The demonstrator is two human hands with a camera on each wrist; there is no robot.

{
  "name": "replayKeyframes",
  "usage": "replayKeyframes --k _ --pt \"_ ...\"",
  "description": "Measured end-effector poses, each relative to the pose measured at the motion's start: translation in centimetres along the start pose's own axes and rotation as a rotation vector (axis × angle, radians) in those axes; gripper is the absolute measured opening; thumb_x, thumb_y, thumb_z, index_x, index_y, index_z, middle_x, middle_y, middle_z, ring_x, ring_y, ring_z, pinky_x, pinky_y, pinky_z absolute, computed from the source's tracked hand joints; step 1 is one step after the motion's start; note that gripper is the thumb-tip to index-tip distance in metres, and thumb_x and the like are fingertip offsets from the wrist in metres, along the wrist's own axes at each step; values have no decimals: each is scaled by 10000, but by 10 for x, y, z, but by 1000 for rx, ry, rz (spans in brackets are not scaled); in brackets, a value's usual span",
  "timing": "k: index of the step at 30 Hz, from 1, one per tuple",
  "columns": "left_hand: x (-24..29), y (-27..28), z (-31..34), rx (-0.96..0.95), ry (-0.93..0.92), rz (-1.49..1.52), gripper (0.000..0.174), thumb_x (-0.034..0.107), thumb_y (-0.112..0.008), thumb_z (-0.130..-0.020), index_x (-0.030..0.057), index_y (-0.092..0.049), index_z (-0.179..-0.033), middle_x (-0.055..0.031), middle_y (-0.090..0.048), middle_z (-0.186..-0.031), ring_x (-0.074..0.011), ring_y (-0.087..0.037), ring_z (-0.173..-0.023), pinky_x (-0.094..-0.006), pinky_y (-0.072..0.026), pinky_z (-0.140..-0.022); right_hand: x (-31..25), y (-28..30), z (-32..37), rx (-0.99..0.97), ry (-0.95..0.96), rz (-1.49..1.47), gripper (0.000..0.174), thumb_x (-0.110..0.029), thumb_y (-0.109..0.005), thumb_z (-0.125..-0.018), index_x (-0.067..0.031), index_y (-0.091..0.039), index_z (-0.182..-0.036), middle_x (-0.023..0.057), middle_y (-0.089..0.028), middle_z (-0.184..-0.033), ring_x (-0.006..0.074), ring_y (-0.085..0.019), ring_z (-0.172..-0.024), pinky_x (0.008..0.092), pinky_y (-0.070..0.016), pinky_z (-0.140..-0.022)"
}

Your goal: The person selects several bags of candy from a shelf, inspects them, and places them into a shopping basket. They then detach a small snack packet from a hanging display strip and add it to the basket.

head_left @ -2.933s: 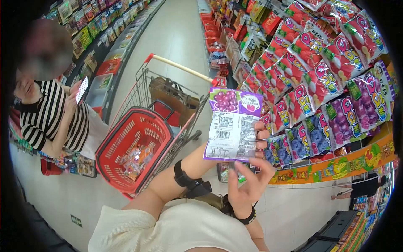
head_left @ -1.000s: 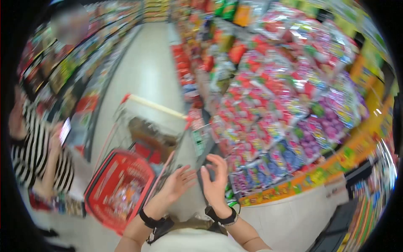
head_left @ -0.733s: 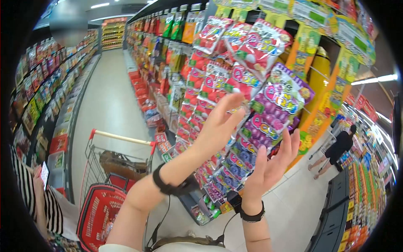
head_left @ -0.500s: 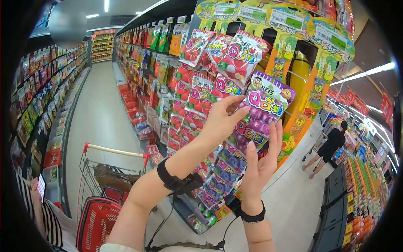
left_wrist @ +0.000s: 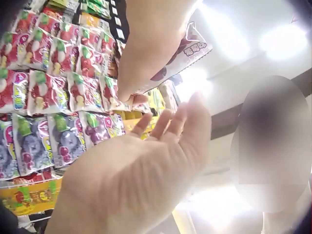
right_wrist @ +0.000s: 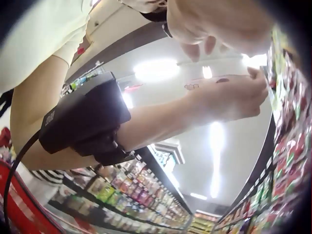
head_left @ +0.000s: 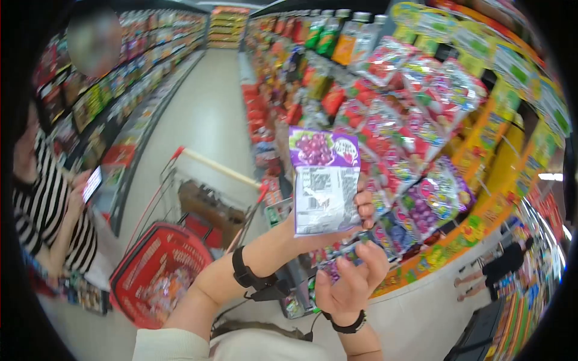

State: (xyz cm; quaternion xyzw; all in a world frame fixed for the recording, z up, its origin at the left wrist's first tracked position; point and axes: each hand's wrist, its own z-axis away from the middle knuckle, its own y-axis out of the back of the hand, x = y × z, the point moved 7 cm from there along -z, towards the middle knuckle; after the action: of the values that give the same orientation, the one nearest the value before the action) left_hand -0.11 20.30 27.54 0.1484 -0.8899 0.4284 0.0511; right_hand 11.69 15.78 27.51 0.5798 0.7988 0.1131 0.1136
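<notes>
My left hand (head_left: 365,208) holds a purple bag of grape gummy candy (head_left: 326,195) in front of me, its fingers curled round the bag's right edge. The printed white back panel faces me, with grapes pictured above it. Just below, my right hand (head_left: 355,277) has its fingers loosely bent and nothing in them. In the left wrist view, the left hand (left_wrist: 156,44) grips the bag (left_wrist: 196,51) above the right hand (left_wrist: 131,170), whose palm is turned up. The right wrist view shows the right hand (right_wrist: 219,24) over the left hand (right_wrist: 234,100).
A rack of red, blue and purple gummy bags (head_left: 391,144) stands close on the right. At left are a shopping cart (head_left: 223,165) and a red basket (head_left: 129,274) with small packs inside. A person in stripes (head_left: 51,204) holds a phone (head_left: 92,183).
Half a second ago both hands were at a grape candy bag on the rack. Now the left hand holds such a bag, back side toward me, away from the rack, and the right hand is lower.
</notes>
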Motion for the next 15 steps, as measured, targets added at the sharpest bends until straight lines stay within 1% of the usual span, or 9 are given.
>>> replayKeyframes --k 1,2,4,6,8,10,12,13,15 --pt "-1 8 17 78 31 131 343 379 -538 -831 69 -479 -965 -51 -471 -872 -215 -488 -883 -411 -380 -900 1 -3 9 96 -106 35 346 -124 -703 -697 -130 -662 -1040 106 -484 -1195 310 -390 -1139 417 -327 -934" --pt "5 15 32 114 -23 129 343 379 -538 -831 69 -479 -965 -51 -471 -872 -215 -488 -883 -411 -380 -900 -1 -14 14 64 -122 -19 346 -124 -703 -697 -130 -662 -1040 106 -484 -1195 310 -390 -1139 417 -327 -934" --pt "5 20 59 123 -54 206 286 327 -484 -884 47 -505 -939 -70 -503 -895 -228 -494 -873 -352 -435 -807 -5 -41 24 -152 -216 103 353 -121 -703 -700 -125 -653 -1050 83 -487 -1150 290 -392 -1075 419 -320 -911" --pt "8 26 81 130 -117 236 290 309 -478 -882 31 -507 -957 -86 -495 -908 -245 -501 -884 -388 -445 -831 -13 -57 41 -223 -234 19 346 -117 -693 -713 -121 -645 -1055 79 -478 -1144 281 -394 -1052 420 -308 -901" --pt "11 25 96 150 -172 239 312 325 -479 -878 27 -501 -970 -91 -486 -907 -251 -508 -886 -424 -443 -864 -21 -62 52 -173 -228 -84 344 -114 -678 -724 -118 -634 -1065 71 -478 -1114 268 -392 -1039 413 -309 -881" --pt "14 29 109 181 -228 239 336 342 -477 -876 23 -496 -980 -94 -478 -902 -259 -514 -888 -458 -440 -889 -25 -67 60 -184 -229 -145 333 -124 -672 -730 -123 -630 -1060 66 -477 -1100 266 -385 -1036 406 -311 -868" --pt "17 30 116 157 -251 215 346 346 -478 -877 19 -491 -988 -93 -476 -903 -258 -516 -889 -458 -441 -887 -27 -72 63 -182 -236 -175 320 -131 -668 -733 -129 -624 -1050 66 -475 -1099 273 -378 -1035 407 -309 -870" --pt "18 33 120 147 -259 213 349 348 -479 -877 18 -488 -991 -92 -475 -903 -257 -516 -890 -458 -441 -888 -30 -73 65 -231 -212 -203 326 -78 -635 -742 -67 -585 -1063 117 -449 -1170 296 -383 -1077 442 -278 -940" --pt "20 33 125 148 -280 176 352 354 -482 -876 20 -482 -986 -90 -473 -907 -253 -516 -889 -449 -439 -885 -31 -76 66 -240 -209 -238 316 -81 -636 -746 -65 -584 -1057 117 -452 -1166 295 -382 -1078 438 -278 -943"
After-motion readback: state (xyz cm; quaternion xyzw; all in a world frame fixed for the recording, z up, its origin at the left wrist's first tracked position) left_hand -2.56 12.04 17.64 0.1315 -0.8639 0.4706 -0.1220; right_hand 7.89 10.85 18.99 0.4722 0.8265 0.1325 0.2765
